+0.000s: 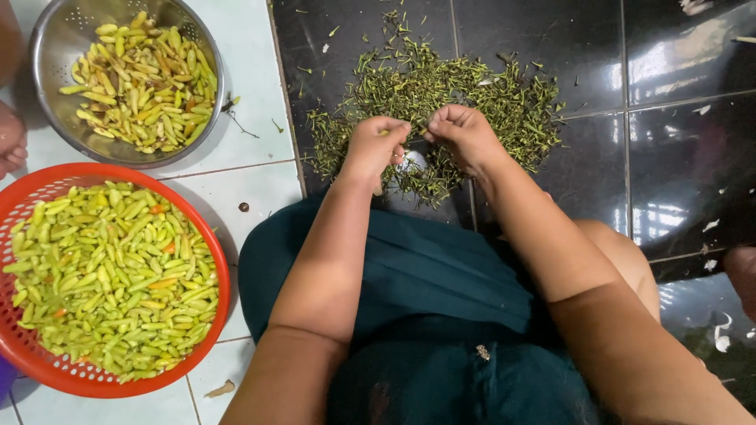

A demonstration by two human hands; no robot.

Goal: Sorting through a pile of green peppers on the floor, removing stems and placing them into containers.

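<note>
Both hands meet over a pile of green stems spread on the black floor tiles at twelve o'clock from the person's lap. The left hand is curled almost closed, fingers tucked in toward the thumb, and a sliver of pale green chili shows between the fingertips. The right hand is likewise bunched into a loose fist, knuckles up, its fingertips pinched together just beside the left hand's; what it has hold of is hidden, so I cannot tell. The chili sits at the very top of the left hand, at about nine o'clock from the right hand's fingertips, directly above the stem pile.

The stems are thin, short and dark green, scattered thickly in a mound with loose bits flung outward.

At nine o'clock from the hands, on the pale tiles, a red plastic basket is heaped with yellow-green chilies, a few turning orange. At ten o'clock a metal colander holds more chilies, yellower.
</note>
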